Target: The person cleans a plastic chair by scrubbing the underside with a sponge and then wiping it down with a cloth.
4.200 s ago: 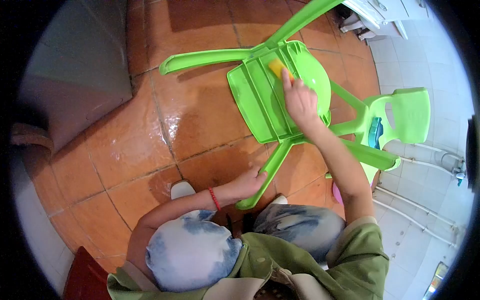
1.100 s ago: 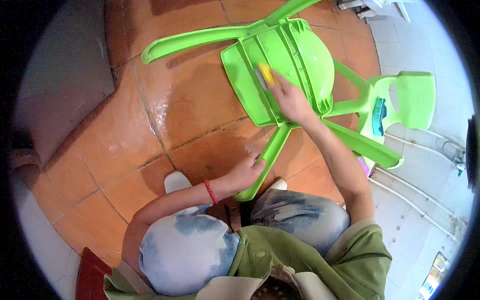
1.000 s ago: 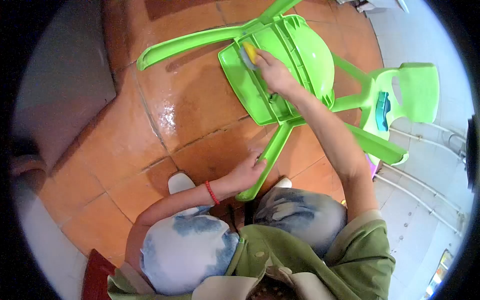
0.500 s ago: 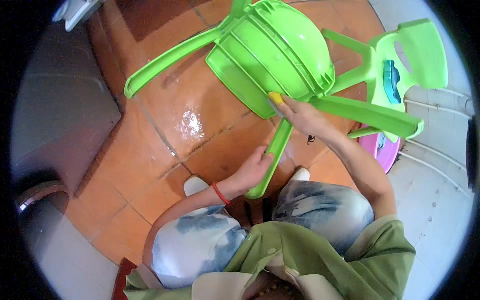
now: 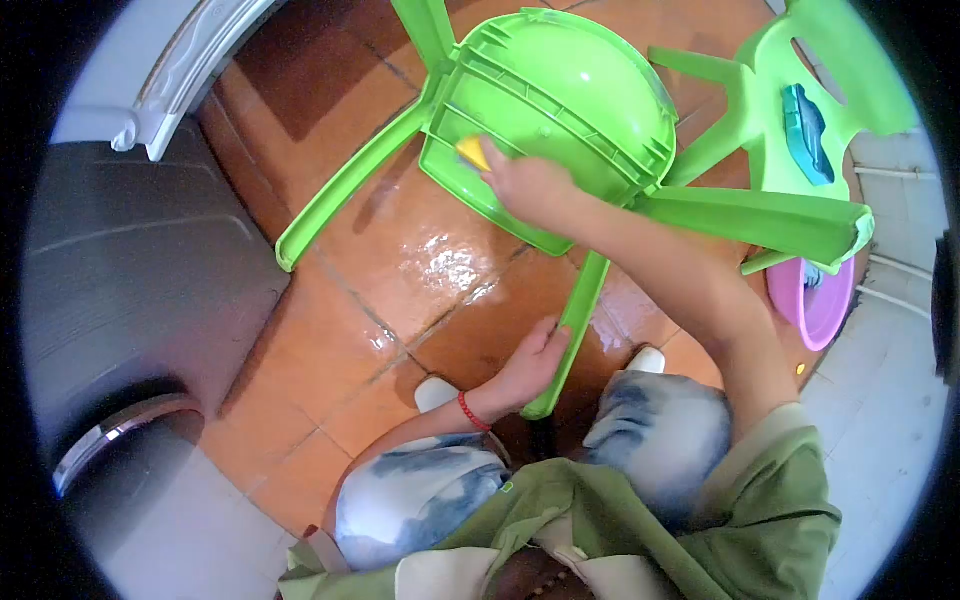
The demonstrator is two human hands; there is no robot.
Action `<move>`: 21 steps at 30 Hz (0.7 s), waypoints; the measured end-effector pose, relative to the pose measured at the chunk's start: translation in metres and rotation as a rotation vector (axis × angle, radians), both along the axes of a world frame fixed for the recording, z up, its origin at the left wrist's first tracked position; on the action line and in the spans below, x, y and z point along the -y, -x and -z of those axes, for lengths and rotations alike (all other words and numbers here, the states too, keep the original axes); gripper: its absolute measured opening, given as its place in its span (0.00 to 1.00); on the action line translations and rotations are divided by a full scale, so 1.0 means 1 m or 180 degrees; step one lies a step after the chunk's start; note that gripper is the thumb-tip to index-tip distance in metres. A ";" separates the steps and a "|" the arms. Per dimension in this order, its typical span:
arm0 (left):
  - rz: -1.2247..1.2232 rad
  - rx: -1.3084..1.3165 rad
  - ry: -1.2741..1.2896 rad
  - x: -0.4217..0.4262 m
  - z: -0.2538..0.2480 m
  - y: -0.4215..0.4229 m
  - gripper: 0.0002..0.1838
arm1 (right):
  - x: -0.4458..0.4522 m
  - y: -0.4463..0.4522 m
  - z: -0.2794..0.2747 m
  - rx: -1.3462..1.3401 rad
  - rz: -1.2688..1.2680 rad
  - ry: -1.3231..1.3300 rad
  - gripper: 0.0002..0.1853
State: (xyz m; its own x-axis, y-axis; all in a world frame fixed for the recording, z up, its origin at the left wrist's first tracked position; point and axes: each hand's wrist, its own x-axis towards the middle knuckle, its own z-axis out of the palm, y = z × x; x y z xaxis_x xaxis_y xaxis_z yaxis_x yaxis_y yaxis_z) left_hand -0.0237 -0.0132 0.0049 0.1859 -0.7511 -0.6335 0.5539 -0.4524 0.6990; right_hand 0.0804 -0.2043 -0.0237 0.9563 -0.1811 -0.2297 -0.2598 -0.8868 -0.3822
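Note:
A green plastic chair (image 5: 590, 90) is turned over, its ribbed underside facing me and its legs splayed out. My left hand (image 5: 533, 368), with a red bead bracelet at the wrist, is closed around the chair leg nearest me. My right hand (image 5: 528, 188) reaches over the underside and grips a small yellow sponge (image 5: 472, 153). The sponge is at the ribbed panel by the seat's near left edge; the fingers partly hide it.
Another green chair (image 5: 768, 110) stands upright at the right, bearing a teal object (image 5: 806, 135). Below it sits a pink basin (image 5: 815, 310). A dark grey bin-like container (image 5: 150, 260) fills the left. The tiled floor (image 5: 345, 330) looks wet.
My right hand has moved the sponge left and slightly up across the chair's underside. My left hand stays on the leg. The whole view has shifted somewhat.

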 end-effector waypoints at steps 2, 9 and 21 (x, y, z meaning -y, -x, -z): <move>0.0006 -0.0143 -0.0048 -0.002 -0.004 -0.002 0.16 | -0.002 0.038 -0.018 -0.0404 0.0134 0.0209 0.29; -0.0020 -0.0169 -0.0076 -0.002 -0.003 0.002 0.14 | 0.009 0.121 -0.045 -0.0965 0.0399 0.0526 0.30; -0.0032 -0.0564 -0.0426 0.006 -0.010 0.002 0.15 | 0.023 0.106 -0.046 -0.0708 0.0186 0.0228 0.30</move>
State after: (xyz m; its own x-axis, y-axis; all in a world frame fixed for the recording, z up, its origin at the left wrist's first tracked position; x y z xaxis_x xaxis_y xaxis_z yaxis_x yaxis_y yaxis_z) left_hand -0.0257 -0.0193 0.0146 0.0699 -0.6569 -0.7507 0.6676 -0.5284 0.5245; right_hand -0.0259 -0.2268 0.0220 0.8710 -0.2580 -0.4180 -0.3821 -0.8906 -0.2465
